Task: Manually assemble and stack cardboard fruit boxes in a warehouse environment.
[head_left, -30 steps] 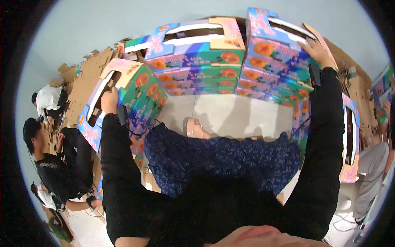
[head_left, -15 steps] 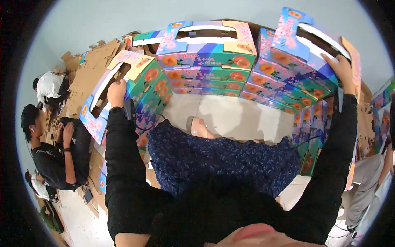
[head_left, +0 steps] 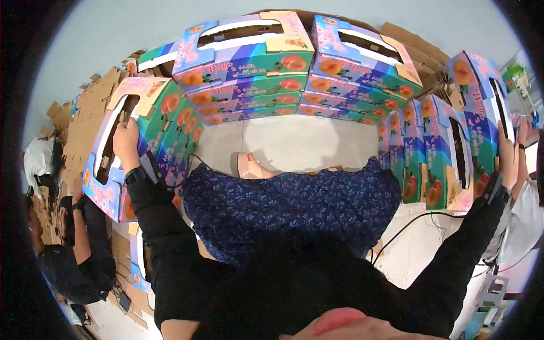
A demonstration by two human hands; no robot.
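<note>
My left hand (head_left: 126,141) is closed at the handle opening of the top carton in the left stack, a colourful peach-printed carton (head_left: 170,105) with a cut-out handle. Out at the far right, my right hand (head_left: 508,158) grips the handle edge of another such carton (head_left: 473,73), which stands taller than the neighbouring cartons (head_left: 433,136). Part of those right fingers is hidden by the carton's edge. Ahead stand two more stacks of the same cartons, a centre stack (head_left: 243,68) and a right-centre stack (head_left: 362,65).
Flattened brown cardboard (head_left: 90,124) lies at the left, where a co-worker in black (head_left: 85,255) sits. Another person's arm and pale clothing (head_left: 524,221) are close beyond my right hand. A black cable (head_left: 405,226) runs over the pale floor (head_left: 272,139).
My right hand has carried its carton from over the right-centre stack to the far right. The view has turned rightward. My left hand keeps to the left carton's handle.
</note>
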